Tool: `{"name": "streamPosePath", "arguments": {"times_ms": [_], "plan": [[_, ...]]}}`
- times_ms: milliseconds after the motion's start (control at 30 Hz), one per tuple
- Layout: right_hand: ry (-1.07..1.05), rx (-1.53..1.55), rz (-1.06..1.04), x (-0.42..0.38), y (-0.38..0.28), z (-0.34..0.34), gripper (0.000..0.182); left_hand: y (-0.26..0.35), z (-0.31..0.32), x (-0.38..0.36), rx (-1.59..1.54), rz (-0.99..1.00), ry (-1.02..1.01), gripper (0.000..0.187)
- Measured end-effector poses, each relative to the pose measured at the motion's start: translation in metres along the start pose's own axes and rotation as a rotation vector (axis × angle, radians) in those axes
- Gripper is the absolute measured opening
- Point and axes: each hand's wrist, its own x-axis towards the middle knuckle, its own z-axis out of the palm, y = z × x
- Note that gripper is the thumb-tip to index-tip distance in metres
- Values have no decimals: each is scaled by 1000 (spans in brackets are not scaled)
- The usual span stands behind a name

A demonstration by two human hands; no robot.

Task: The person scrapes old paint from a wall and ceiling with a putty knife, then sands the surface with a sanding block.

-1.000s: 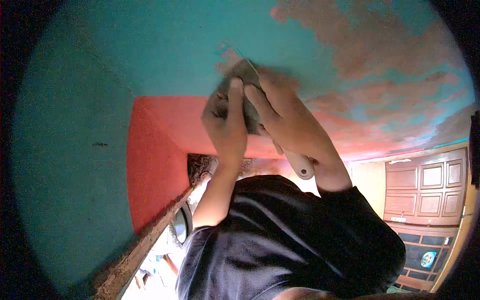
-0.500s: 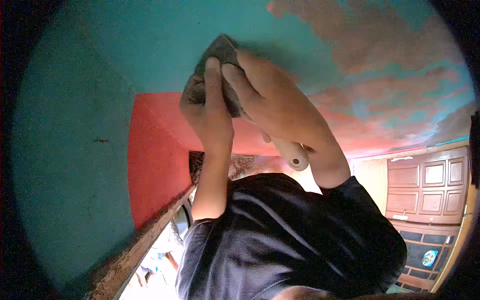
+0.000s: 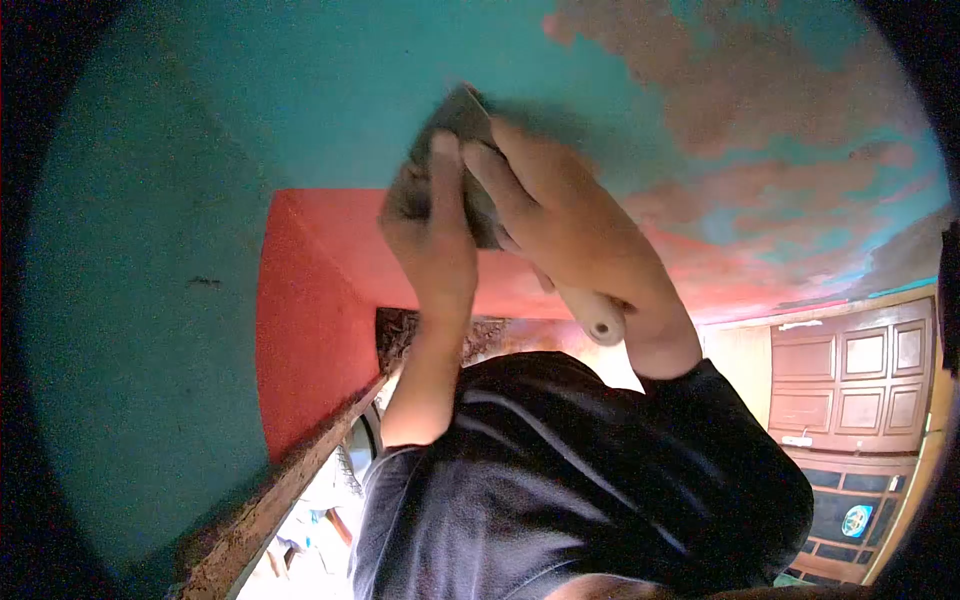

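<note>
A wide scraper with a dark grey blade (image 3: 482, 212) lies against the teal wall (image 3: 330, 110). My right hand (image 3: 550, 195) is closed round it, and the end of its pale rounded handle (image 3: 603, 329) pokes out beneath my right wrist. With fingers bent and thumb laid along the blade, my left hand (image 3: 432, 205) grips the blade's left side. Both thumbs sit close together on the blade face. The blade's upper corner points up the wall, casting a soft shadow to its right. Some of the fingers are hidden behind the blade.
Brown bare patches (image 3: 740, 90) mottle the teal paint at upper right. A red painted section (image 3: 315, 330) lies below and left of my hands. Along the lower left runs a rough brown ledge (image 3: 320, 437). A brown panelled wooden door (image 3: 850, 375) stands at far right.
Both hands and the scraper have shifted slightly down and to the right across the wall. The grip looks the same.
</note>
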Motion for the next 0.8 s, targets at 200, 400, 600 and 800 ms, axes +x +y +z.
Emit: {"name": "streamPosePath", "arguments": {"times_ms": [200,400,600,800], "plan": [[-36,-78,-24,17,-8,4,28,15,-6,21,67,26,-1,35],[-81,-32,84,0,1,2,30,-7,-5,3,-29,21,17,34],[-26,-30,18,16,-13,4,31,1,-6,19,159,-9,-1,32],[-158,154,158,-1,-2,0,30,3,-11,-7,79,35,10,34]]}}
